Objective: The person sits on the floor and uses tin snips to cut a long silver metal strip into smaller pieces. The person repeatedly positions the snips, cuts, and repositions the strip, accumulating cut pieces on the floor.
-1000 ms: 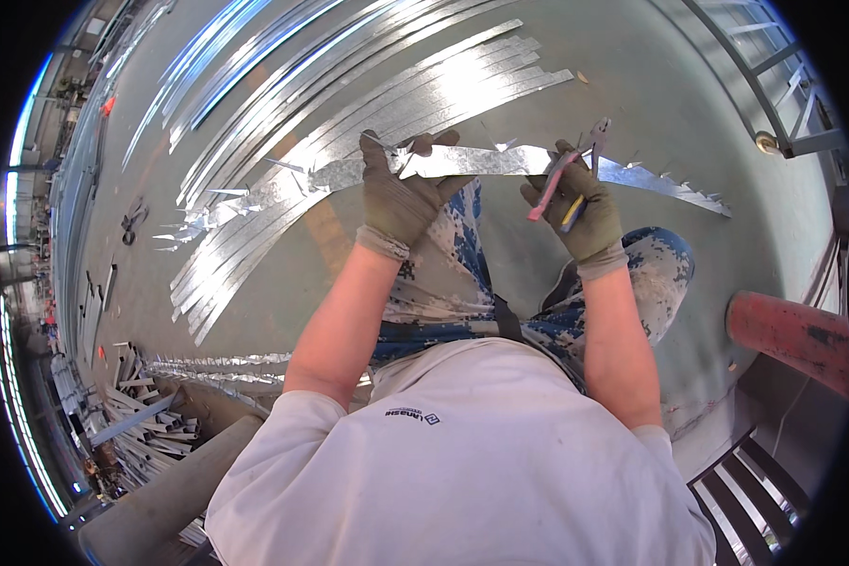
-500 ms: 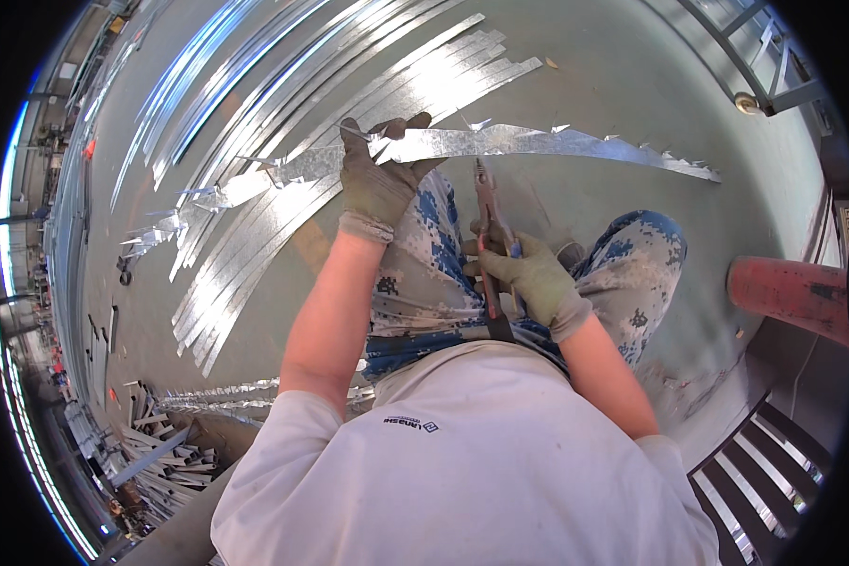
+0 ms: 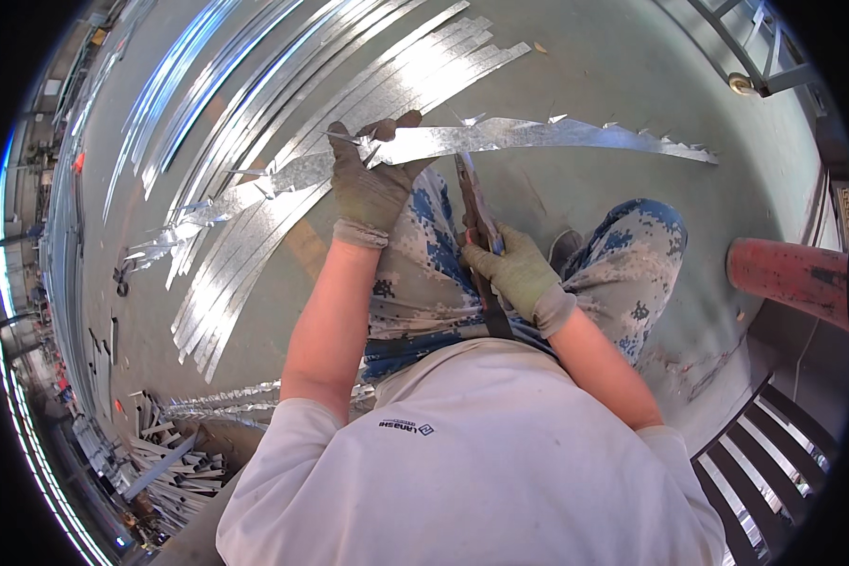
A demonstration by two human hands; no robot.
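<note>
My left hand (image 3: 370, 184), in a soiled work glove, is closed round a long, thin strip of shiny sheet metal (image 3: 500, 135). Pointed tabs stick up along that strip, which runs across in front of me from left to far right. My gloved right hand (image 3: 511, 269) grips a pair of tin snips (image 3: 475, 203) with worn reddish handles. Their narrow jaws point away from me and meet the strip's near edge, just right of my left hand. Whether the blades are around the metal or only beside it, I cannot tell.
Many flat metal strips (image 3: 255, 255) lie fanned out on the floor at left and ahead. Cut metal offcuts (image 3: 174, 472) are heaped at lower left. A red cylinder (image 3: 788, 281) lies to the right, near a slatted bench (image 3: 764, 453). A wheeled metal frame (image 3: 774, 75) stands at far right.
The snips' handles, spread apart before, have come together, and their jaws have shifted left toward my left hand. The strip and my left hand have moved slightly left in view.
</note>
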